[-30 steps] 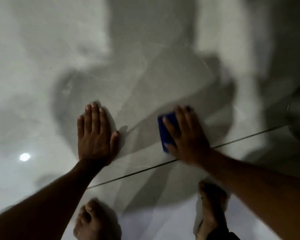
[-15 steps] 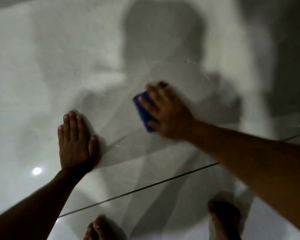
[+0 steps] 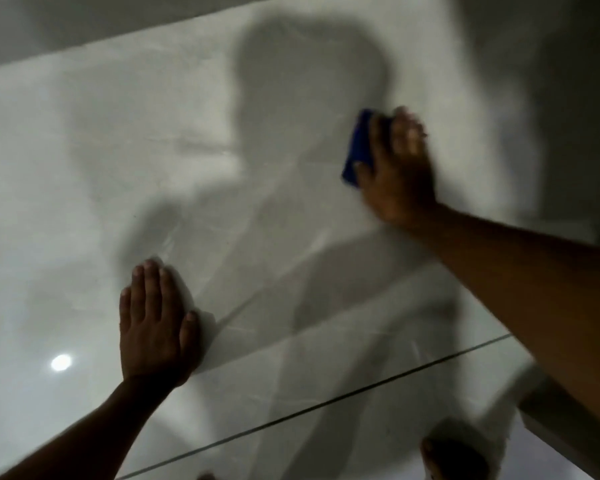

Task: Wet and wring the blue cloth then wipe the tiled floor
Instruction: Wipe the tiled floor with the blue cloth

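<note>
The folded blue cloth (image 3: 359, 147) lies flat on the glossy white tiled floor (image 3: 153, 150), far from me and to the right. My right hand (image 3: 399, 168) presses down on it with fingers spread over its top; only its left edge shows past my fingers. This hand and the cloth are blurred by motion. My left hand (image 3: 155, 323) rests palm down on the floor nearer to me, fingers together, holding nothing.
A dark grout line (image 3: 326, 407) crosses the floor between my hands and my feet. My right foot (image 3: 454, 459) shows at the bottom edge. A grey wall base (image 3: 66, 26) runs along the top. A ceiling light reflects (image 3: 60, 362) at the left.
My right hand has pushed the blue cloth away from me and to the right across the tile. My left hand has stayed planted on the floor. The view has tilted forward.
</note>
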Demonstrator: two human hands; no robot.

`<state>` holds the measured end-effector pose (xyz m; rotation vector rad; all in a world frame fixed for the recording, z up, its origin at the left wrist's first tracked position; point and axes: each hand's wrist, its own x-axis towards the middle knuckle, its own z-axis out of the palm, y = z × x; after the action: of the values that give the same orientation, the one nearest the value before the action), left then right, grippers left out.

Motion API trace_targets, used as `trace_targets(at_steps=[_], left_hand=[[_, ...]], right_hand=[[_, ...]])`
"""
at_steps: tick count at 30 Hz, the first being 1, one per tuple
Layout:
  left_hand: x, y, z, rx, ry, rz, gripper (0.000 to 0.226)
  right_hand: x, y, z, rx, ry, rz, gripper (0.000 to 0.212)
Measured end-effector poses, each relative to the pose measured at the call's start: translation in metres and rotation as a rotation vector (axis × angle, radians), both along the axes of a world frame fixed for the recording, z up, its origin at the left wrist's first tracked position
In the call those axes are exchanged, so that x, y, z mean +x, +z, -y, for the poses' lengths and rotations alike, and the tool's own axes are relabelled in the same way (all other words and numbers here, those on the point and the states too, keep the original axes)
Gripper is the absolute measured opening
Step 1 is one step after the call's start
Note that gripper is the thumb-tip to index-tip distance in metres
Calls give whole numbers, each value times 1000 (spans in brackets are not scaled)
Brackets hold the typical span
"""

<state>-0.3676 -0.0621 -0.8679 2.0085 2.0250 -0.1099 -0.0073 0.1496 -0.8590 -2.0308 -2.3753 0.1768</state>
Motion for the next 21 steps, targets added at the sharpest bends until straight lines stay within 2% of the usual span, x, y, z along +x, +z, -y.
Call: trace_targets(at_steps=[2,4,5,7,9,12,14,18,19,20,21], left_hand=[[2,0,-2,0,5,3,77],[4,5,-2,-19,1,5,77],[6,8,-2,-33,-3,12,78],[9,14,-8,-38,-8,28,81],[12,20,-35,18,7,64,82],[31,22,-115,120,57,125,79],[38,18,-155,104,34,97,78],[36,-1,-165,75,-12,37,83],[35,-1,-164,77,-11,32,84],[35,0,-164,74,-15,32,84],[36,2,-165,68,-19,36,85]], right_hand=[[9,3,-18,-40,-300,-22,71],[-26,4,-19,-67,-431,-20,73],[-43,6,-14,-73,-388,-26,75],[-61,9,2,-94,-79,-48,78],[-45,7,9,-102,207,4,80],[-12,9,1,-109,349,16,78],[-2,8,-23,-55,254,11,72],[-35,7,-94,-68,-276,-39,74],[-53,9,-95,-75,-336,-41,77],[-69,10,-87,-85,-290,-80,80],[-76,11,-72,-115,-147,-112,83]])
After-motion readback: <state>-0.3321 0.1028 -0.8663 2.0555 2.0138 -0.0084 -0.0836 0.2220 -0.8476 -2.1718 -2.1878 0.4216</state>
